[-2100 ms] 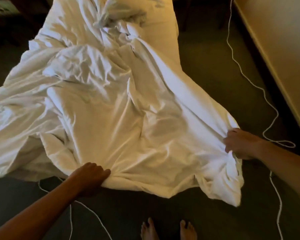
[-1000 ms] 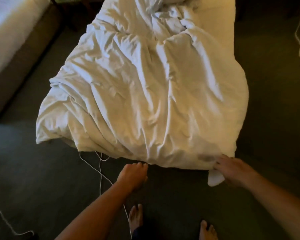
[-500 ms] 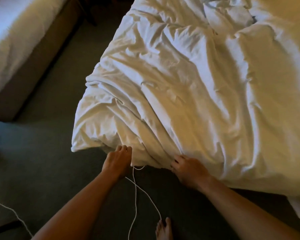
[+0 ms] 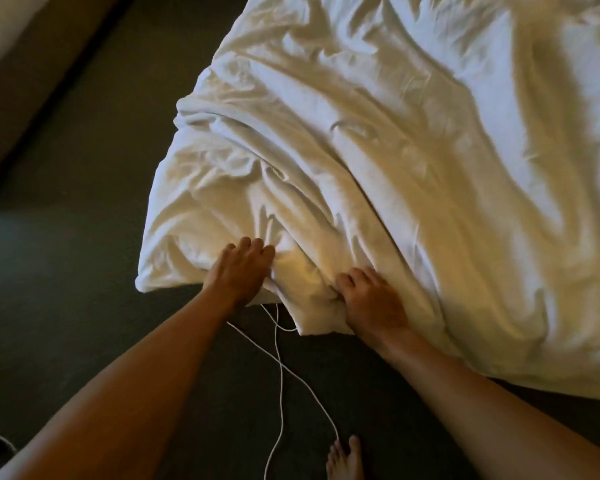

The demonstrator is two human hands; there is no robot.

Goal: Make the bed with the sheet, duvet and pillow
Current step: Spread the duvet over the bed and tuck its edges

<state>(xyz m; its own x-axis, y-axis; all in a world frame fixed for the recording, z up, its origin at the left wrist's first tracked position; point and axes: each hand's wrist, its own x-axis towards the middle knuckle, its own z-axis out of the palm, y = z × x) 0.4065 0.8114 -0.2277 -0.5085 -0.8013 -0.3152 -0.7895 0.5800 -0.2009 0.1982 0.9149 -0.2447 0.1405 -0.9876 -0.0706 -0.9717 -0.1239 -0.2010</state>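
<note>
White duvet is lying crumpled, filling the frame from 12 to 4 o'clock, its near corner hanging toward the dark floor. Left hand is pressing flat on that corner at 7 o'clock of the fabric, fingers spread, not clenched. Right hand is sitting just beside it, fingers curling into a fold, gripping the duvet. White cord is trailing at 6 o'clock. Bare foot is showing at the bottom edge.

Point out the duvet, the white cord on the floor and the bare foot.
duvet (image 4: pixel 413 161): head view, on its crumpled top surface.
white cord (image 4: pixel 280 382): head view, on the stretch between the arms.
bare foot (image 4: pixel 345 462): head view, just behind the toes.
</note>
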